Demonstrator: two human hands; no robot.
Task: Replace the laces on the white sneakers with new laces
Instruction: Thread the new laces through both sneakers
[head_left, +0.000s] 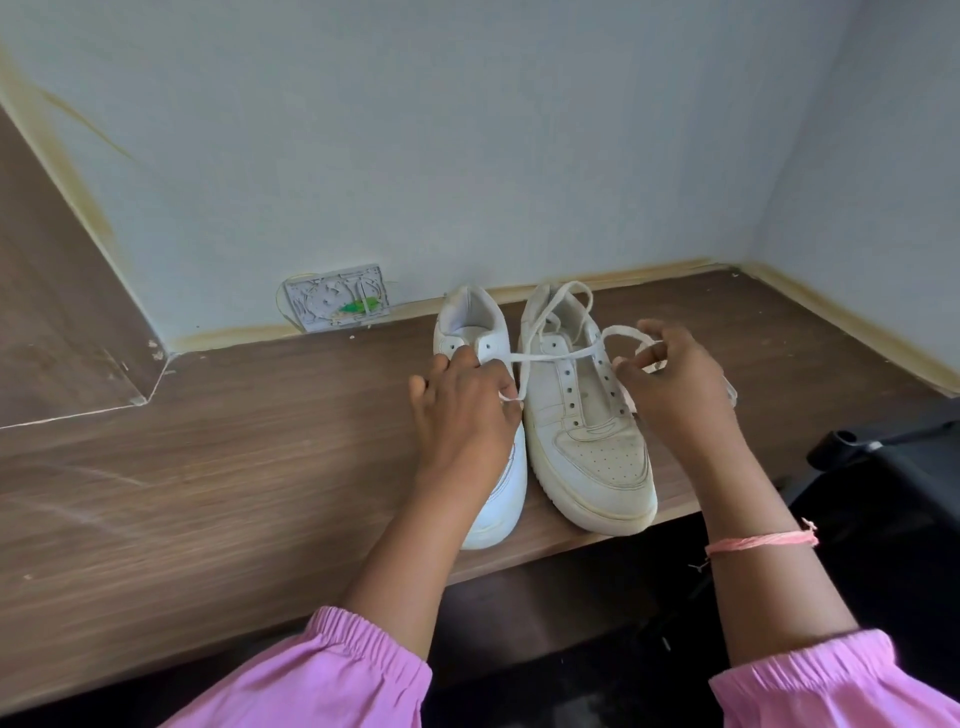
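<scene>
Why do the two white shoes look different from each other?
The right sneaker shows in full, with bare eyelet holes down its front; the left sneaker is partly hidden under the left hand. The right sneaker looks yellowed and scuffed at the toe; the left sneaker's toe looks cleaner and whiter. Both stand side by side on the wooden desk, toes toward the person.

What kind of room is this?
Probably a home or office corner, at a built-in desk: a wood-grain worktop meets painted walls, a wall socket plate sits just above it, and a black chair stands nearby.
</scene>
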